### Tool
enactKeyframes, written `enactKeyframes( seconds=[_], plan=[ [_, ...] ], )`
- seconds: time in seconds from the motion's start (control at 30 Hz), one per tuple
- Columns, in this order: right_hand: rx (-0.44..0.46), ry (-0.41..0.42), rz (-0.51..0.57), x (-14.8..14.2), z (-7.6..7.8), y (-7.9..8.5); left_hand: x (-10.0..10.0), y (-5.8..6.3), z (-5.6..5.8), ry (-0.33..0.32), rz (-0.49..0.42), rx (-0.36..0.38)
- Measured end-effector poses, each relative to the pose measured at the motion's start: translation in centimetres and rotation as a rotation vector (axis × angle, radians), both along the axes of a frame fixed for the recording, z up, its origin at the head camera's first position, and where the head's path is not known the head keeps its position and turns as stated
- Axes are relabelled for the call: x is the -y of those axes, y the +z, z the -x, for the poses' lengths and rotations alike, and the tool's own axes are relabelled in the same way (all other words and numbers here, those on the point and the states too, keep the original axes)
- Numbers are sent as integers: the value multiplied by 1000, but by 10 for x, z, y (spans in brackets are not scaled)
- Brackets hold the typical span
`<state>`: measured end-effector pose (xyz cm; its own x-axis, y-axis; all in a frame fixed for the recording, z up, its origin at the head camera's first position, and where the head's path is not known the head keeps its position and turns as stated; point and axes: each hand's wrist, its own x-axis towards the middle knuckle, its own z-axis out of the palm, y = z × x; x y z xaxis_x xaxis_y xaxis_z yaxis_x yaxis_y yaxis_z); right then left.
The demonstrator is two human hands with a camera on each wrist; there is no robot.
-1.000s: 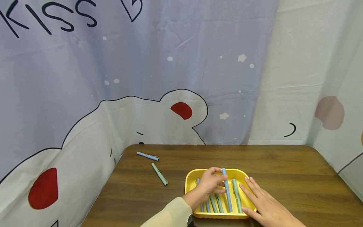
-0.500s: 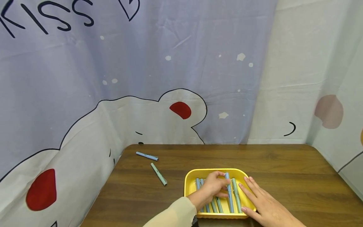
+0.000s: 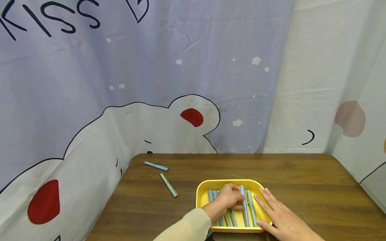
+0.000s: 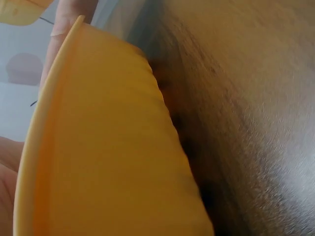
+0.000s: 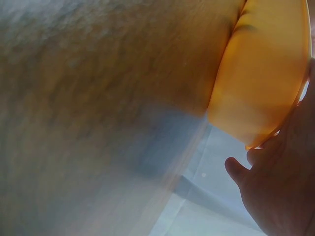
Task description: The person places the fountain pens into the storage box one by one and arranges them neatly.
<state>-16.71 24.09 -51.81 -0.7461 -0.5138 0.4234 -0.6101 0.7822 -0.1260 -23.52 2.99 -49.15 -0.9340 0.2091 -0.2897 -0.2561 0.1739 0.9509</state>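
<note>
My left hand point(image 3: 227, 197) reaches into a yellow tray point(image 3: 208, 184) and pinches a light blue pen point(image 3: 245, 211) near its upper, clipped end. The pen lies lengthwise, low in the tray. Just right of it is a light green pen point(image 3: 251, 209). Under and left of the hand, partly covered, are two blue pens point(image 3: 210, 195) and two green pens point(image 3: 233, 217). My right hand point(image 3: 281, 216) rests with straight fingers along the tray's right rim. Both wrist views mostly show the tray's outer wall point(image 4: 113, 132); the pens are hidden there.
On the wooden table point(image 3: 295, 174), left of the tray, lie a blue pen point(image 3: 156, 166) near the back edge and a green pen point(image 3: 169, 185). A printed curtain point(image 3: 193, 67) hangs behind the table and along its sides.
My left hand has moved slightly right and lowered the blue pen into the tray, closer to the right green pen. My right hand stays on the rim.
</note>
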Motion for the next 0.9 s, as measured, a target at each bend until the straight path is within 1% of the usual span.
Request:
enactKeyframes(
  seconds=[0.13, 0.27, 0.4, 0.6, 0.73, 0.9],
  plan=[
    [-15, 4, -7, 0, 0, 0, 0, 3, 0, -15, 69, -9],
    [-2, 4, -10, 0, 1, -1, 0, 6, -1, -30, 117, -14],
    [10, 0, -9, 0, 1, -1, 1, 7, -1, -45, 129, -9],
    [-9, 5, -12, -2, 2, -2, 2, 8, -2, -63, 158, 7],
    [-20, 5, -18, -2, 2, -3, 4, 7, -4, -72, 151, 12],
    [-8, 1, -14, -2, 2, -4, 9, 7, -4, -94, 92, -3]
  ],
)
